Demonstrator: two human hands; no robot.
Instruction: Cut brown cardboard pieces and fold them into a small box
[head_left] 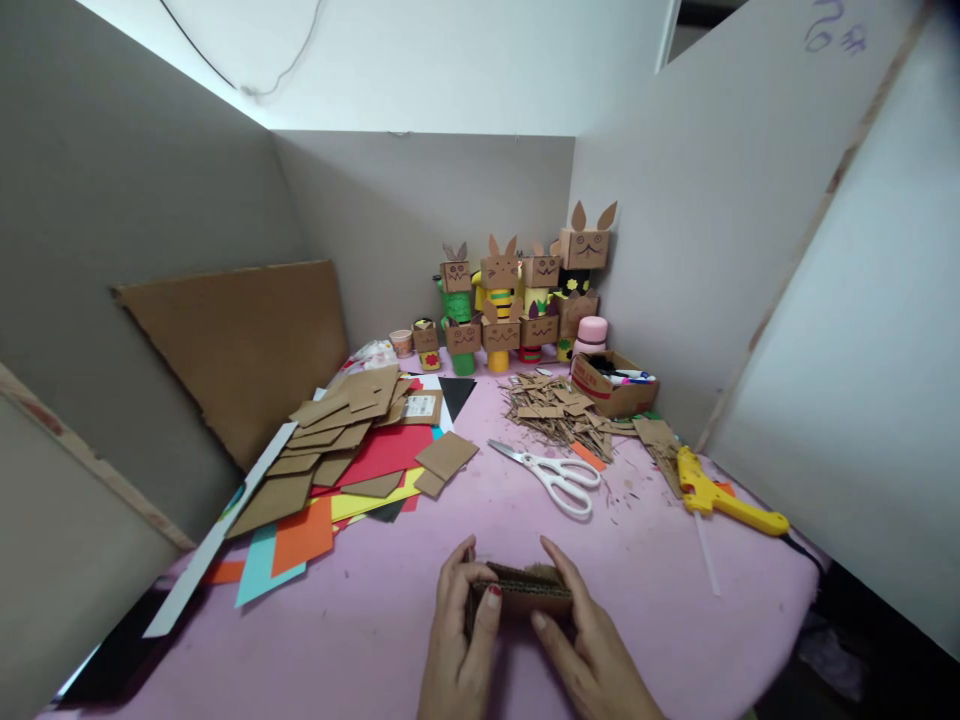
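Near the front of the pink table, a small brown cardboard box [529,598] is held between my two hands. My left hand [463,630] grips its left side, with the thumb on the near face and fingers over the far edge. On the right side, my right hand [589,635] holds it with the thumb low on the near face and the index finger along the edge. Its upper edges show corrugated layers; the underside is hidden. White-handled scissors [555,475] lie beyond the hands, blades pointing left.
Cardboard pieces [337,425] and coloured paper [386,455] are piled on the left beside a white ruler-like strip [225,530]. Cardboard scraps [555,405] and a pen box [615,385] lie behind. A yellow glue gun [724,497] rests right. Several cardboard animal figures [501,330] stand at the back.
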